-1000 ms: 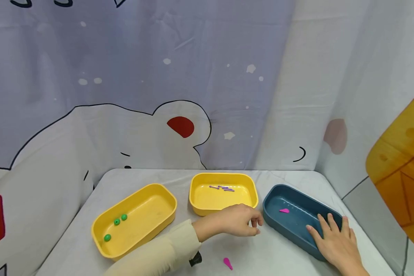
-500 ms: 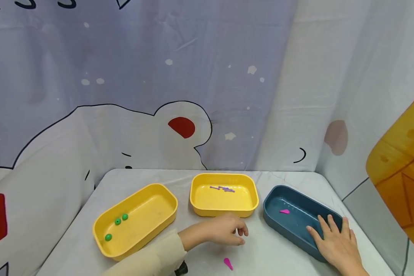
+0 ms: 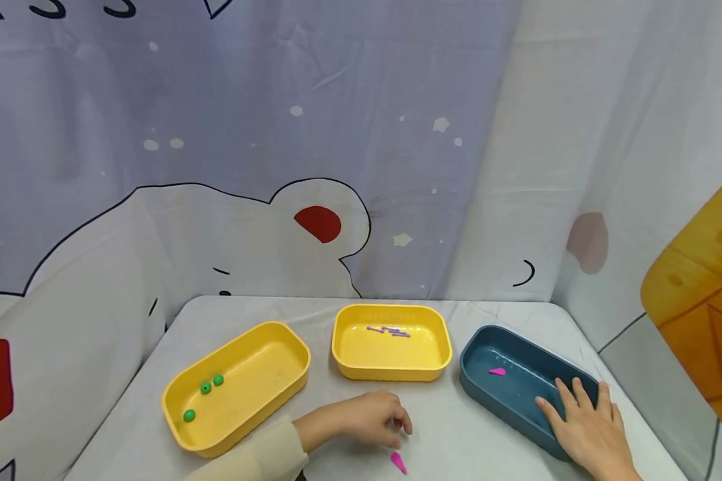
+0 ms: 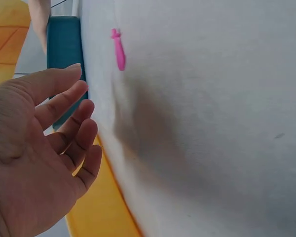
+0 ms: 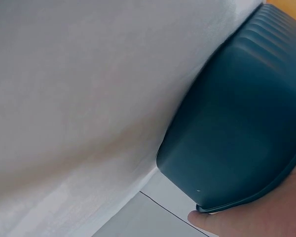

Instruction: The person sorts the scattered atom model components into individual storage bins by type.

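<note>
In the head view, my left hand [image 3: 373,419] hovers over the white table with loosely bent fingers and nothing in them. Just below it lies a small pink club-shaped plastic piece [image 3: 399,462]; the left wrist view shows this pink piece [image 4: 119,49] with a narrow, flanged end, apart from the fingers. My right hand [image 3: 592,427] rests on the near end of a dark blue tray [image 3: 511,415], its fingers spread over the rim. Another pink piece [image 3: 497,371] lies inside that tray. From the right wrist, the tray's outer wall [image 5: 232,133] fills much of the view.
A yellow tray [image 3: 259,417] on the left holds green beads [image 3: 206,387]. Behind the left hand stands a second yellow tray [image 3: 391,373] with several thin purple sticks [image 3: 391,331]. A printed curtain [image 3: 421,167] hangs behind the table [image 3: 457,441].
My left hand has moved left and toward the near edge, from beside the blue tray to above the loose pink piece. The right hand has stayed on the blue tray.
</note>
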A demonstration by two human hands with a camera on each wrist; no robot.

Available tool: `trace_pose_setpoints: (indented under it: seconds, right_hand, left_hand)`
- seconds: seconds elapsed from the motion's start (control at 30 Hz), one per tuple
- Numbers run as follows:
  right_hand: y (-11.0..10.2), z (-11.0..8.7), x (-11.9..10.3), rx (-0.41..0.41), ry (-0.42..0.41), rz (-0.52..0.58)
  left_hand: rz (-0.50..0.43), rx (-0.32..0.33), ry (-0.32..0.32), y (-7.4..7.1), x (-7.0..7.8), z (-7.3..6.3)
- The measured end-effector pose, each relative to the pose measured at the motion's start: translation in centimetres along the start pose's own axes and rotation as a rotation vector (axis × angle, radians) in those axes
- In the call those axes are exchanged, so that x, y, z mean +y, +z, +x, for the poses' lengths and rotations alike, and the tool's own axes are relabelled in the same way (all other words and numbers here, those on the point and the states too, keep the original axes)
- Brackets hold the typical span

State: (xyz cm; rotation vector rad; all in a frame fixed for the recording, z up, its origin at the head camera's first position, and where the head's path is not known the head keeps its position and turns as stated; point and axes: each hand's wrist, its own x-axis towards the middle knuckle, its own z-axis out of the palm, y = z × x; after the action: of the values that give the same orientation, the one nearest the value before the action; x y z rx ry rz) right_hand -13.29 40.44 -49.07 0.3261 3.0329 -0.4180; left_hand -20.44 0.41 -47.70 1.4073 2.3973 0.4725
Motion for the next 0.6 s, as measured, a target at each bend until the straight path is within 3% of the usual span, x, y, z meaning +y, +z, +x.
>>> trace_pose_setpoints:
  seconds: [0.33, 0.6]
  right_hand:
    - [0.1, 0.1, 0.1, -0.007, 0.004, -0.002]
    - [0.3, -0.1, 0.2, -0.007, -0.007, -0.004]
  left_hand:
    - [-0.06, -0.074, -0.038, 1.1, -0.2, -0.8]
    - [-0.061, -0.06, -0.089, 1.9, 0.3, -1.0]
